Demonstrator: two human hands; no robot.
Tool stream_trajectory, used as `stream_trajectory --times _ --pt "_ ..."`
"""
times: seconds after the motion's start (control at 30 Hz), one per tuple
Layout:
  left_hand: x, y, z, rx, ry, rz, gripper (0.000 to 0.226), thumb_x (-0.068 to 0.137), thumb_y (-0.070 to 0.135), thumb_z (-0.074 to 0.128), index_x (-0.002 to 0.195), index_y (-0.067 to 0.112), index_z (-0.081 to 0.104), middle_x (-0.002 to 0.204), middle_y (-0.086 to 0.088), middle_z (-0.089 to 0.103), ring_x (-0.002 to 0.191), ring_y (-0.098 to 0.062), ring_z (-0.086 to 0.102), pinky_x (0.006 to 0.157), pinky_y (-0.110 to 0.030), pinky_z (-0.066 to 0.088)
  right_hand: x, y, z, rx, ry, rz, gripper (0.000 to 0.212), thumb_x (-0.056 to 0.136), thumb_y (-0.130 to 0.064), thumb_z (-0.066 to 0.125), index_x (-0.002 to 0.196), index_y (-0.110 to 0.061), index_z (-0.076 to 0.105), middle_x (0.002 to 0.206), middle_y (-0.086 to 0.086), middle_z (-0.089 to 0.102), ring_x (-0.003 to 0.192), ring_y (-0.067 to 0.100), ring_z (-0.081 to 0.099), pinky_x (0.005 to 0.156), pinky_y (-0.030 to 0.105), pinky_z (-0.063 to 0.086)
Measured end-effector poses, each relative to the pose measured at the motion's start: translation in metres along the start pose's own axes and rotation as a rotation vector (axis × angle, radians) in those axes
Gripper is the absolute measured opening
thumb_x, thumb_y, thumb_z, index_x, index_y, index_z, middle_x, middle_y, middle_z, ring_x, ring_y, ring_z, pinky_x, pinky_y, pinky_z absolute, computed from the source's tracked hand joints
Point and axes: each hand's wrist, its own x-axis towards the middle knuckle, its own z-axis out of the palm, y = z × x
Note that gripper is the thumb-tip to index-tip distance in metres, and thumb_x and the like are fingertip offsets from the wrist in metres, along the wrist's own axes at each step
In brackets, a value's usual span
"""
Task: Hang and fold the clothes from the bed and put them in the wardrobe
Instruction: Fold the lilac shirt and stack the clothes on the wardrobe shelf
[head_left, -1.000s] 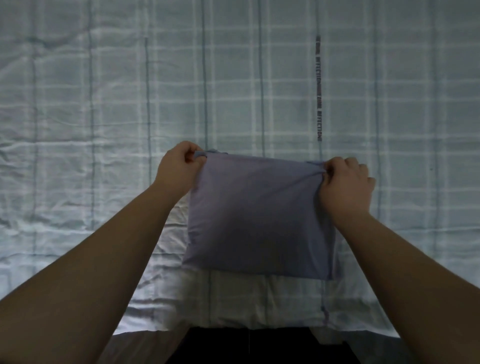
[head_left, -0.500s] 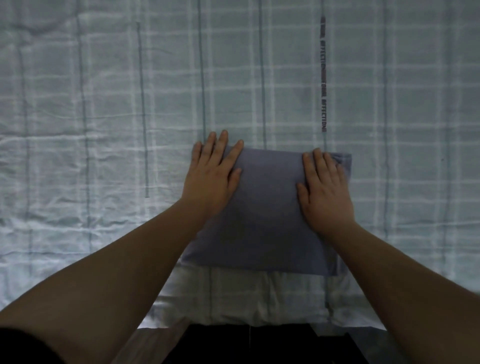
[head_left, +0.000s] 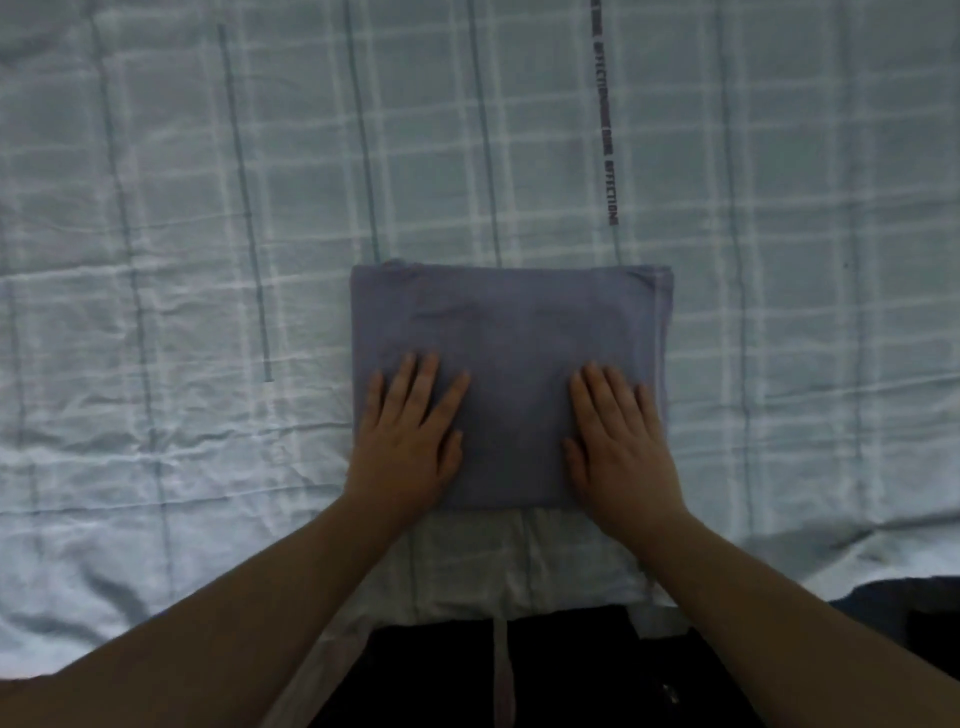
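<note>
A grey-blue garment (head_left: 511, 332), folded into a neat square, lies flat on the bed near its front edge. My left hand (head_left: 410, 439) rests palm down on the garment's near left part, fingers spread. My right hand (head_left: 618, 441) lies flat on its near right part, fingers apart too. Neither hand grips the cloth. The wardrobe is out of view.
The bed is covered by a pale checked sheet (head_left: 208, 260) with thin dark lines and a printed text strip (head_left: 605, 130). The sheet's front edge hangs over dark floor (head_left: 571, 675) below. A dark item (head_left: 898, 608) peeks in at the lower right.
A second ago both hands pinched the garment's far corners and laid them down. Since then the open palms have slid from the far part toward the near edge, flattening it.
</note>
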Motion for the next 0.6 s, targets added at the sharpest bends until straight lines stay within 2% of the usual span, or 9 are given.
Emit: stream_trajectory --times 0.2,0.33,0.47,0.57,0.6 --pt "-0.006 -0.002 0.023 0.065 0.012 -0.007 0.06 0.093 0.038 0.046 0.15 0.021 0.037 0.157 -0.016 0.03 0.146 -0.036 0.024 0.117 -0.059 0.016 -0.003 0.009 0.025 0.023 0.052 0.003 0.064 0.094 -0.031 0.05 0.152 -0.01 0.034 0.157 0.012 0.034 0.145 0.033 0.031 0.118 0.057 0.02" --pt "-0.006 0.006 0.006 -0.01 0.035 -0.072 0.06 0.093 0.034 0.044 0.15 0.014 0.038 0.156 -0.018 0.031 0.146 -0.037 0.025 0.116 -0.059 0.018 -0.011 0.012 0.013 0.195 0.084 0.047 0.063 0.092 -0.027 0.052 0.15 -0.008 0.037 0.156 0.014 0.035 0.146 0.032 0.03 0.118 0.054 0.021" --pt "0.026 0.043 -0.02 -0.275 0.09 -0.047 0.054 0.091 0.022 0.051 0.14 0.0 0.045 0.147 -0.023 0.041 0.139 -0.036 0.034 0.116 -0.048 0.026 -0.04 0.02 -0.01 0.551 0.126 0.387 0.068 0.081 -0.013 0.062 0.145 -0.01 0.04 0.15 0.012 0.04 0.138 0.026 0.037 0.116 0.037 0.03" --pt "0.076 0.086 -0.036 -0.413 0.038 -0.081 0.053 0.091 0.016 0.054 0.14 0.0 0.043 0.146 -0.021 0.043 0.134 -0.033 0.041 0.117 -0.031 0.022 -0.055 0.029 -0.023 0.815 0.029 0.74 0.061 0.082 -0.009 0.065 0.139 -0.017 0.044 0.129 0.002 0.053 0.117 0.023 0.056 0.1 0.04 0.047" --pt "0.095 0.1 -0.039 -0.441 0.015 -0.073 0.053 0.092 0.014 0.053 0.141 0.0 0.043 0.147 -0.021 0.042 0.134 -0.034 0.042 0.115 -0.027 0.02 -0.057 0.031 -0.025 0.846 -0.005 0.796 0.057 0.08 -0.012 0.067 0.133 -0.019 0.047 0.121 -0.001 0.057 0.109 0.022 0.06 0.093 0.041 0.051"
